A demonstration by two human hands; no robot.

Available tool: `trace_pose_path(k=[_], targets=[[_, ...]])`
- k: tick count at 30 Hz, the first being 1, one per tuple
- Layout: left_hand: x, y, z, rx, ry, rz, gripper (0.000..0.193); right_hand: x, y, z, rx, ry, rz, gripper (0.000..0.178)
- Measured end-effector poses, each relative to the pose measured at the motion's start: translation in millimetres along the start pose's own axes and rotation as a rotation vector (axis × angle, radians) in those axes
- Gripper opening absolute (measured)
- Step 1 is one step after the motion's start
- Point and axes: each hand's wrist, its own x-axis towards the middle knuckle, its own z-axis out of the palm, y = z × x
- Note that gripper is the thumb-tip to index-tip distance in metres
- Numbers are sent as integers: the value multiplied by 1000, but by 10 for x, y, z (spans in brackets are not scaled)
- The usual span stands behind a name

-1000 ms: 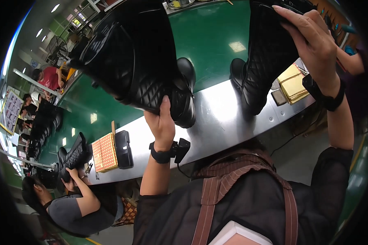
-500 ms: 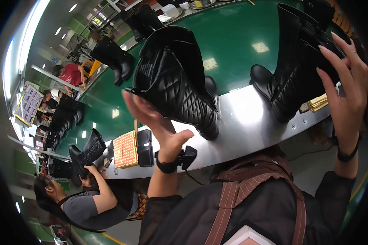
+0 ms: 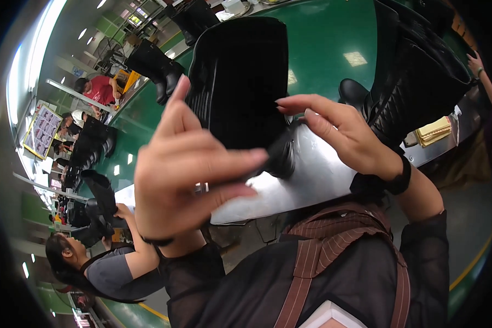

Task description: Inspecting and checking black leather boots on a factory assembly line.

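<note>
Boot (image 3: 240,82), tall and black, stands upright on the shiny steel edge (image 3: 317,175) of the green belt (image 3: 322,44), right in front. Left hand (image 3: 186,169) is raised beside the shaft, fingers loosely curled, holding nothing; right hand (image 3: 339,131) is open, fingertips near its back. I'd grip both sides of the shaft so it doesn't tip into the second boot (image 3: 415,76).

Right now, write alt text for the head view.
Two bare hands, left hand and right hand, flank a tall black quilted boot standing on a shiny metal table edge beside a green conveyor belt; a second black boot stands right.
</note>
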Motion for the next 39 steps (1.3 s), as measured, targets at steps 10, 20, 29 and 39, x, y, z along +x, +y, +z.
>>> trace_pose_path(k=[10, 20, 29, 39], targets=[[-654, 673, 145, 176, 66, 86, 23, 75, -61, 140, -193, -330, -208, 101], [-710, 602, -29, 233, 115, 98, 71, 68, -43, 271, -96, -290, -283, 102], [-1075, -342, 2173, -483, 590, -678, 128, -154, 518, 440, 384, 147, 275, 22], [-1021, -857, 2387, -867, 612, -874, 57, -459, 1242, 663, -175, -82, 467, 29]])
